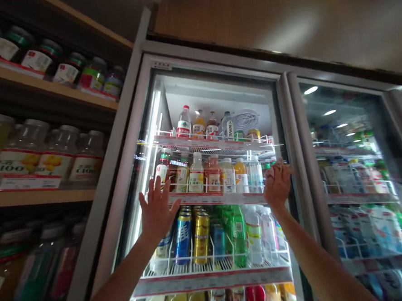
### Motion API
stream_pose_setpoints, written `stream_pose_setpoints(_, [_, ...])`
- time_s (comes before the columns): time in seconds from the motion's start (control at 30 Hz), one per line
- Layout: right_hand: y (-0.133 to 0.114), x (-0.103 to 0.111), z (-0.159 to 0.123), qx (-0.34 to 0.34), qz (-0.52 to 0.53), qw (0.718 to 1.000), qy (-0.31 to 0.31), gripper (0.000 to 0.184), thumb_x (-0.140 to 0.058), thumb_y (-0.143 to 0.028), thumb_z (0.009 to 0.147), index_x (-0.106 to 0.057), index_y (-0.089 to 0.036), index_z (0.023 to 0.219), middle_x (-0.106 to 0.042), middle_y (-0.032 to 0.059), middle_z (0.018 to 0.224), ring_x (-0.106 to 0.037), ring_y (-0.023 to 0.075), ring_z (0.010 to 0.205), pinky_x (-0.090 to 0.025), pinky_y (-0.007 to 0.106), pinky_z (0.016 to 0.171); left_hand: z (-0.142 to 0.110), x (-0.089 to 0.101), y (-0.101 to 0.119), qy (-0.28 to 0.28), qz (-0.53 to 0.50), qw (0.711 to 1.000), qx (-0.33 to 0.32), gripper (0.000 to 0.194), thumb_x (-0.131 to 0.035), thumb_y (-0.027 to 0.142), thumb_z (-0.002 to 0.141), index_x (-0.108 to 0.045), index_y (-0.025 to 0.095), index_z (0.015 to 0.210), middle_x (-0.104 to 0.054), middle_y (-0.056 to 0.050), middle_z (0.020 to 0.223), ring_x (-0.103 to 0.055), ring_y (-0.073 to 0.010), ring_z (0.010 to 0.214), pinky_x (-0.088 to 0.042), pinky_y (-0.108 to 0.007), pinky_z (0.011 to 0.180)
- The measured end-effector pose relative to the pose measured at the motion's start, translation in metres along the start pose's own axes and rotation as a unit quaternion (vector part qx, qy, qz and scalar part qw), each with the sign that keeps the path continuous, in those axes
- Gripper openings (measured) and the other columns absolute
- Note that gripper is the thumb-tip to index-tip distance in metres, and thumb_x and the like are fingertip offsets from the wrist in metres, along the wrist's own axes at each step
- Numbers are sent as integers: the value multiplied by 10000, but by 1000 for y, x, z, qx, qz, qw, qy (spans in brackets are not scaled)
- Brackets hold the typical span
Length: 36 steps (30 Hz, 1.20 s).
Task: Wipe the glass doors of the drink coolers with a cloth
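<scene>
My left hand [159, 212] is up in front of the glass door [214, 88] of a drinks fridge, fingers spread, with nothing in it. Whether its palm touches the glass I cannot tell. Closer to the door's right edge, my right hand [277, 191] is closed on a crumpled light-brown cloth [283, 167], held at the glass. Most of the cloth is hidden by the fingers. Through the door, a wire shelf [221, 199] with bottled drinks shows at the height of both hands. Behind and below them are a blue can [183, 238], a gold can [201, 236] and green bottles [238, 234].
Wooden shelves [40, 196] with large jars and bottles stand along the left. A second fridge door [341, 110] with more drinks behind it is on the right, past a grey upright frame [299, 162]. A wooden panel [234, 21] runs above the fridges.
</scene>
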State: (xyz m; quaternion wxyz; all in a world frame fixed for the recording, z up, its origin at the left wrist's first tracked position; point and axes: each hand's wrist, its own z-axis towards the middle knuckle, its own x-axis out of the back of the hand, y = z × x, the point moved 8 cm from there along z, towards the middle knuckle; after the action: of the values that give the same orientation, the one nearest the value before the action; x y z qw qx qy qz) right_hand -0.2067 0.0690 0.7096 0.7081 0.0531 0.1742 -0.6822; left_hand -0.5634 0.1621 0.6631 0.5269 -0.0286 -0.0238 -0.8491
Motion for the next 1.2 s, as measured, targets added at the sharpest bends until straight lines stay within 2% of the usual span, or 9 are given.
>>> stream_pose_setpoints(0.1, [-46, -18, 0, 81, 29, 995, -59, 456, -337, -175, 851, -492, -126, 1277, -363, 131, 1434, -250, 263, 1364, -265, 516, 1081, 5, -2, 3, 13, 1, 1000, -3, 606, -274, 510, 903, -375, 135, 1367, -257, -171, 1483, -174, -310, 1393, -128, -591, 1082])
stream_pose_setpoints(0.23, [-124, -37, -35, 275, 59, 943, -178, 492, -373, -183, 856, -419, -201, 1345, -307, 50, 1479, -131, 207, 1411, -239, 438, 1114, 27, 1, 8, 9, 0, 1000, -18, 588, -298, 496, 897, -373, 153, 1369, -272, -148, 1482, -195, -294, 1390, -120, -579, 1093])
stream_pose_setpoints(0.4, [-60, -26, 15, 66, -1, 996, -54, 457, -341, -207, 865, -454, -135, 1302, -357, 134, 1438, -234, 259, 1375, -291, 506, 1062, 42, 2, 5, -41, 15, 999, -27, 575, -340, 483, 883, -366, 189, 1377, -276, -126, 1484, -201, -319, 1384, -167, -621, 1065])
stream_pose_setpoints(0.47, [-56, -29, 26, 36, 0, 999, -35, 455, -337, -207, 865, -466, -119, 1292, -355, 148, 1436, -230, 281, 1373, -278, 531, 1063, 42, 2, 4, -45, 23, 999, -21, 588, -340, 490, 881, -354, 186, 1384, -262, -125, 1489, -183, -323, 1389, -168, -630, 1060])
stream_pose_setpoints(0.67, [-154, -56, -13, 270, 67, 941, -192, 515, -372, -188, 858, -385, -236, 1371, -313, 38, 1477, -153, 221, 1406, -246, 465, 1109, 41, 2, 2, -63, 45, 997, -8, 596, -323, 495, 885, -338, 177, 1390, -236, -113, 1499, -160, -305, 1397, -186, -614, 1066])
stream_pose_setpoints(0.87, [-128, -57, 34, 72, 51, 994, -60, 480, -330, -216, 882, -409, -159, 1352, -346, 125, 1449, -196, 278, 1390, -266, 533, 1068, 41, 16, -29, -88, 68, 993, 29, 594, -358, 460, 882, -322, 168, 1398, -248, -143, 1489, -220, -312, 1379, -266, -596, 1042])
stream_pose_setpoints(0.97, [-179, -73, 19, 188, 71, 970, -135, 495, -370, -212, 868, -404, -171, 1360, -322, 90, 1469, -190, 276, 1391, -261, 506, 1087, 38, 19, -37, -102, 71, 992, 11, 569, -361, 429, 884, -320, 191, 1399, -272, -135, 1481, -269, -301, 1363, -286, -588, 1037])
stream_pose_setpoints(1.1, [-245, -81, -17, 378, 110, 890, -230, 515, -399, -194, 861, -381, -219, 1375, -296, 28, 1487, -164, 233, 1402, -252, 460, 1110, 33, 26, -51, -96, 87, 992, 2, 562, -351, 439, 884, -362, 168, 1376, -323, -143, 1456, -293, -296, 1354, -272, -582, 1048])
stream_pose_setpoints(1.2, [-240, -89, 16, 282, 102, 933, -202, 505, -394, -201, 870, -381, -195, 1375, -307, 72, 1479, -194, 259, 1392, -249, 496, 1099, 27, 41, -67, -65, 108, 992, 3, 546, -342, 419, 887, -392, 145, 1356, -317, -150, 1458, -293, -294, 1354, -280, -553, 1056])
